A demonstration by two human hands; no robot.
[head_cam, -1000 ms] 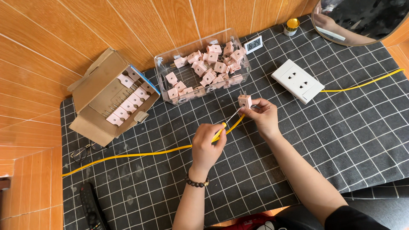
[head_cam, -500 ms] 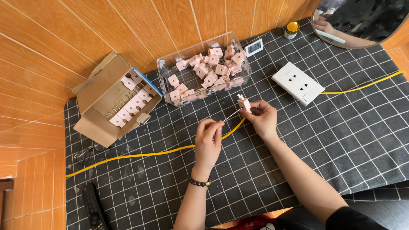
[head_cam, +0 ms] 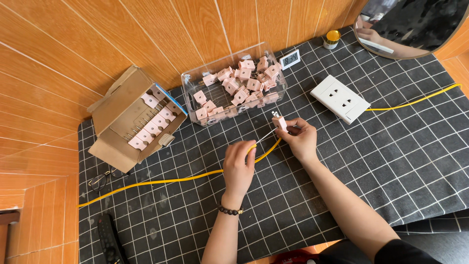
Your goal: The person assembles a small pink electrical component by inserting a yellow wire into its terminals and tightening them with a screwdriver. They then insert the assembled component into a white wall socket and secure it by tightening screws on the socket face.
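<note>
My left hand (head_cam: 239,166) pinches the end of a yellow cable (head_cam: 161,182), whose bare wire tips stick out toward the upper right. My right hand (head_cam: 300,139) holds a small pink plug (head_cam: 280,121) with its two metal prongs pointing up. The wire tips meet the plug's underside between my two hands. The cable trails left across the black grid-patterned mat (head_cam: 400,161).
A clear plastic box (head_cam: 234,88) holds several pink plugs. An open cardboard box (head_cam: 134,120) with more plugs lies at left. A white wall socket (head_cam: 341,99) with a yellow cable, a small digital clock (head_cam: 289,59), glasses (head_cam: 100,180), a remote (head_cam: 110,242) and a round mirror (head_cam: 415,24) lie around.
The view has shifted slightly; both hands stay close together, with the plug raised a little and the wire tips held at it.
</note>
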